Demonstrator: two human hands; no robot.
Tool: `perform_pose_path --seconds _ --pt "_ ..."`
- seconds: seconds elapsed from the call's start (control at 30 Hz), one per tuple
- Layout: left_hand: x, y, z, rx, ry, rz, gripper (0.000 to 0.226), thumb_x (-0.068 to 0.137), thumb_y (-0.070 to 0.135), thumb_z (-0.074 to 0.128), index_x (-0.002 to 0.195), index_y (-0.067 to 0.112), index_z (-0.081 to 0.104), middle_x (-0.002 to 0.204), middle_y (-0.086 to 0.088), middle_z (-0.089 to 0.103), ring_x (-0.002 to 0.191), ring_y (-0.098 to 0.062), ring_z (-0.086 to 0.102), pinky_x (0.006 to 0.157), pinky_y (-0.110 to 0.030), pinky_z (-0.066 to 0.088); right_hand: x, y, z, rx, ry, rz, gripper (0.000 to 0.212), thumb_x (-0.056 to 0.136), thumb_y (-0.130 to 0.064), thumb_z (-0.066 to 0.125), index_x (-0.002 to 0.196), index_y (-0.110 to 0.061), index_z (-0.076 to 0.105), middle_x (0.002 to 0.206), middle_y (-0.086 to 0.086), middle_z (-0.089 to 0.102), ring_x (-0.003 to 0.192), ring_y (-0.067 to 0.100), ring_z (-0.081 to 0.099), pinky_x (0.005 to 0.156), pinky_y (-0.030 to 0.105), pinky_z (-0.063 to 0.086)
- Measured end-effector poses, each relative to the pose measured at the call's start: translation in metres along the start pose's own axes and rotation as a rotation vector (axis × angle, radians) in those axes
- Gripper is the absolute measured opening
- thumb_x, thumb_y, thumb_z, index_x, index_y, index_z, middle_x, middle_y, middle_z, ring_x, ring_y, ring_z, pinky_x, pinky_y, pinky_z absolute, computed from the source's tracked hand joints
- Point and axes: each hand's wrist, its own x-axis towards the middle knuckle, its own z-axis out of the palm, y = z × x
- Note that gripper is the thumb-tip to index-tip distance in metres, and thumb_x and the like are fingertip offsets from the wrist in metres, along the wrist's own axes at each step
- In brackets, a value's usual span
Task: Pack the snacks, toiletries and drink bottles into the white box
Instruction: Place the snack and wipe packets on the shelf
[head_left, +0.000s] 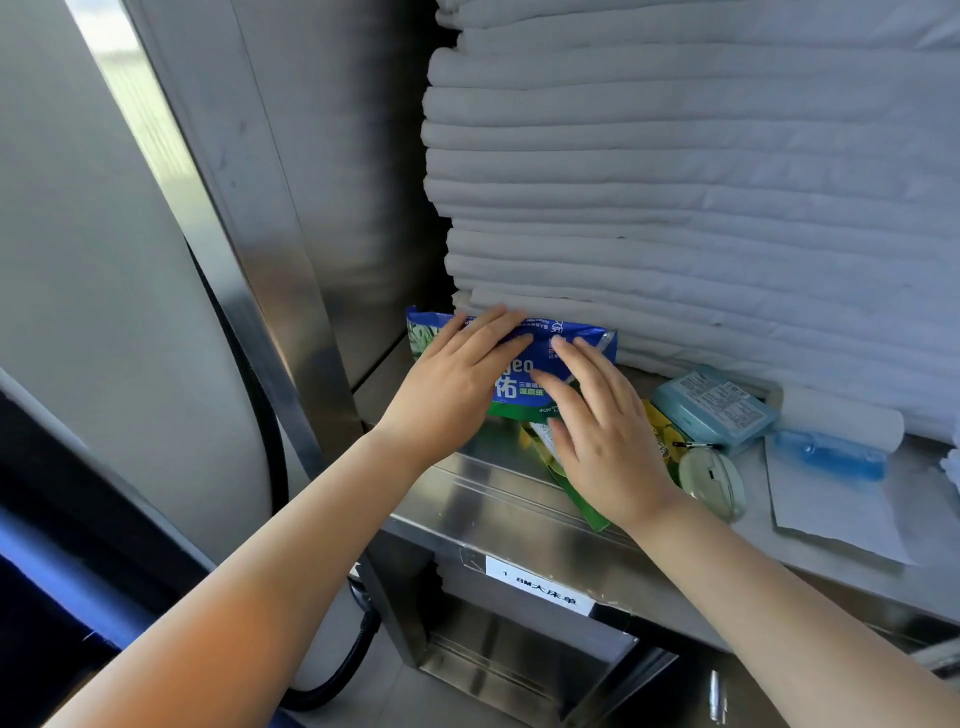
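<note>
A blue and green pack of wet wipes (519, 384) lies on a steel shelf (498, 499), against the foot of a tall stack of folded white linen (701, 197). My left hand (457, 379) lies flat over the pack's left part, fingers reaching its far edge. My right hand (597, 421) rests on its right part and on a yellow and green snack packet (660, 431) underneath. Both hands press on the pack with fingers spread; neither clearly grips it. No white box is in view.
Right of my hands lie a light-blue labelled pack (714, 408), a clear oval case with a clip (711, 480), a blue bottle in a plastic sleeve (831, 457) and a sheet of paper (831, 509). A steel upright (291, 322) and a black hose (270, 415) stand left.
</note>
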Motion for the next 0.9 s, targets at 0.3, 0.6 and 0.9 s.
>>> perform_pose_path --seconds 0.3,0.6,0.9 --pt "-0.027 -0.017 0.041 0.021 -0.617 -0.256 0.062 0.098 0.048 0.027 0.15 0.026 -0.001 0.158 0.003 -0.007 0.144 -0.014 -0.01 0.117 -0.036 -0.002 0.012 0.015 0.025 0.019 -0.698 0.175 0.062 0.098 -0.048 0.035 0.151 -0.022 0.016 0.159 0.006 0.012 0.146 0.024 0.012 0.117 0.038 0.011" --pt "-0.045 -0.006 0.04 0.029 -0.54 -0.332 0.057 0.099 0.047 0.021 0.15 0.028 0.003 0.158 0.004 0.005 0.144 -0.016 0.005 0.115 -0.036 0.009 0.016 0.016 0.027 0.091 -0.651 0.198 0.051 0.099 -0.031 0.042 0.148 -0.025 0.028 0.156 0.006 0.022 0.144 0.026 0.016 0.116 0.038 0.017" --pt "-0.074 -0.002 0.03 0.191 -0.42 -0.388 0.061 0.095 0.054 0.017 0.147 0.023 0.024 0.145 -0.004 0.037 0.129 -0.023 0.033 0.105 -0.038 0.028 0.042 0.005 0.052 0.103 -0.701 0.067 0.054 0.097 -0.011 0.041 0.148 -0.021 0.028 0.148 0.007 0.034 0.132 0.026 0.034 0.104 0.038 0.036"
